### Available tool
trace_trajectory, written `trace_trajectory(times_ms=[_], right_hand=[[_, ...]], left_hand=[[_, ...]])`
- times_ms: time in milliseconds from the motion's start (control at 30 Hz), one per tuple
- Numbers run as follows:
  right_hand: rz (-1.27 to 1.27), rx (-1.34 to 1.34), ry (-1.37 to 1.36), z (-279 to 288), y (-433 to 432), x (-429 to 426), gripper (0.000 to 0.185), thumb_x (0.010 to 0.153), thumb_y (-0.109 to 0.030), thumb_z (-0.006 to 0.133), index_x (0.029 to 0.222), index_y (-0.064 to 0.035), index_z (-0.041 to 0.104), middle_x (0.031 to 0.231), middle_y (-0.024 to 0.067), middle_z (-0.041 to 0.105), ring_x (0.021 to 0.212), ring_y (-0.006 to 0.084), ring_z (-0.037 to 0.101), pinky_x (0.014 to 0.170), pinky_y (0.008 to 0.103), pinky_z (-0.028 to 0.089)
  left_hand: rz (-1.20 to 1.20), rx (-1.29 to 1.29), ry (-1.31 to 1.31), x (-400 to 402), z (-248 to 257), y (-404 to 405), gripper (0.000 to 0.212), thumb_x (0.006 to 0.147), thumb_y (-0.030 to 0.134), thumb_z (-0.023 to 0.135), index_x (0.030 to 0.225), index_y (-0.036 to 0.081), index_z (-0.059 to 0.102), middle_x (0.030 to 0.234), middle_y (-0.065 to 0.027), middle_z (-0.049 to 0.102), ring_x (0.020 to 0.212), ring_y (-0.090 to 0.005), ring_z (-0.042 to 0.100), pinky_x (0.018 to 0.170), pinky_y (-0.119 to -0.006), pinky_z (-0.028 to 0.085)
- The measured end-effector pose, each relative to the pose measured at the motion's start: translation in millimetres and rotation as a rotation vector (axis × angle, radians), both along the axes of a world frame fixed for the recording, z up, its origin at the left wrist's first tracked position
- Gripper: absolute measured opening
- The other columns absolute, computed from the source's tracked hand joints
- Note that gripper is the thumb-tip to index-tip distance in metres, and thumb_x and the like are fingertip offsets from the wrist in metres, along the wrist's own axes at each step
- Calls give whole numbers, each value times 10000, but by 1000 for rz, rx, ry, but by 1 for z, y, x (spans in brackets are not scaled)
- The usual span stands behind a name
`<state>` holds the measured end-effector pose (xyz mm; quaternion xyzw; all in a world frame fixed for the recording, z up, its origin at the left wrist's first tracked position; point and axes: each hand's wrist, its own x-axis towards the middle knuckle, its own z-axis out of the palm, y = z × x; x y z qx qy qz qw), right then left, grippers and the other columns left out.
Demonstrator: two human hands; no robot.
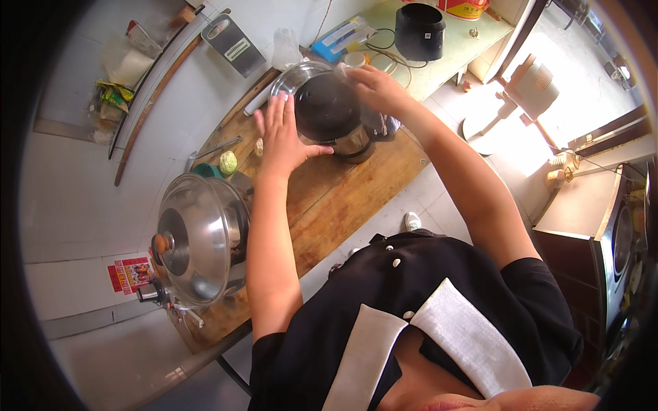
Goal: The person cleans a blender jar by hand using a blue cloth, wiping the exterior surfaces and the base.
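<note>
A dark, round-topped rice cooker [329, 110] with a shiny side stands on the wooden table [334, 205], at its far end. At its left side is my left hand [284, 136], fingers spread and thumb reaching toward the rim; it seems to hold nothing. My right hand [378, 90] is at the cooker's upper right edge, its fingers closed on a pale, crumpled cloth [343, 71]. Behind the cooker a steel bowl [281, 77] shows in part. A green-white vegetable [228, 162] lies left of my left hand.
A large steel pot with a domed lid [205, 231] stands at the left end of the table. On the pale counter [462, 46] is a black cylindrical container [420, 33], with cables nearby. A grater [234, 46] hangs on the wall. A fan [532, 90] stands on the floor at right.
</note>
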<state>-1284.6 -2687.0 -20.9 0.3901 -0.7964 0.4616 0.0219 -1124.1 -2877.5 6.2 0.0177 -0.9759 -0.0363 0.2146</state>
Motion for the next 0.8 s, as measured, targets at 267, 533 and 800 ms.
trace_trajectory(times_ms=[267, 533, 800], right_hand=[[-153, 187, 148, 21, 4, 117, 407, 760, -72, 563, 1164, -116, 546, 1008, 154, 508, 911, 348, 581, 732, 420, 519], [-99, 53, 112, 13, 4, 119, 389, 835, -96, 549, 1219, -143, 508, 1031, 175, 525, 809, 391, 612, 653, 457, 519], [-224, 119, 47, 38, -39, 21, 256, 850, -223, 526, 1061, -208, 671, 970, 153, 588, 896, 371, 606, 749, 422, 522]], left_hand=[[-65, 87, -62, -5, -3, -9, 1305, 383, 591, 848, 1346, -97, 297, 1256, -237, 487, 1234, -357, 402, 1070, -442, 303], [316, 41, -106, 28, 0, 32, 1009, 559, 472, 846, 1269, -98, 408, 1156, -213, 529, 1075, -357, 480, 936, -427, 398], [156, 570, -6, 18, -34, 7, 784, 711, 468, 767, 1270, 11, 461, 947, -205, 638, 820, -320, 638, 708, -410, 500]])
